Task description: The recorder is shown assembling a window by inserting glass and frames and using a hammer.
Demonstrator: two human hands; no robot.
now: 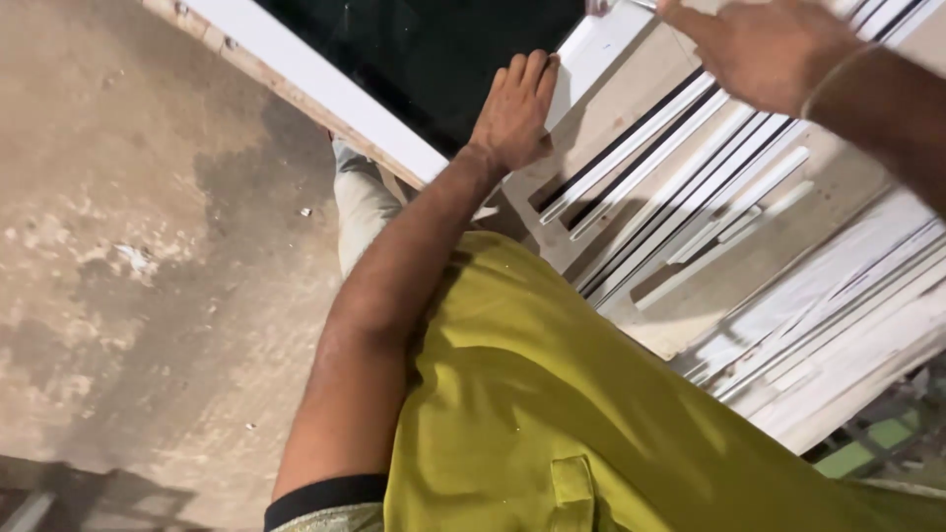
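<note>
Left hand (pixel 514 110) lies flat, fingers together, on the white frame (pixel 591 49) at the edge of the dark glass pane (pixel 424 49). Right hand (pixel 764 44) hovers open, fingers spread, gripping nothing, over white strips (pixel 680 187) on the table (pixel 680 315).

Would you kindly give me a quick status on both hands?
Left hand flat on white frame. Right hand open above white strips, holding nothing. Nothing in the way.

Stained concrete floor (pixel 128 246); olive-green shirt (pixel 552 394)
</note>
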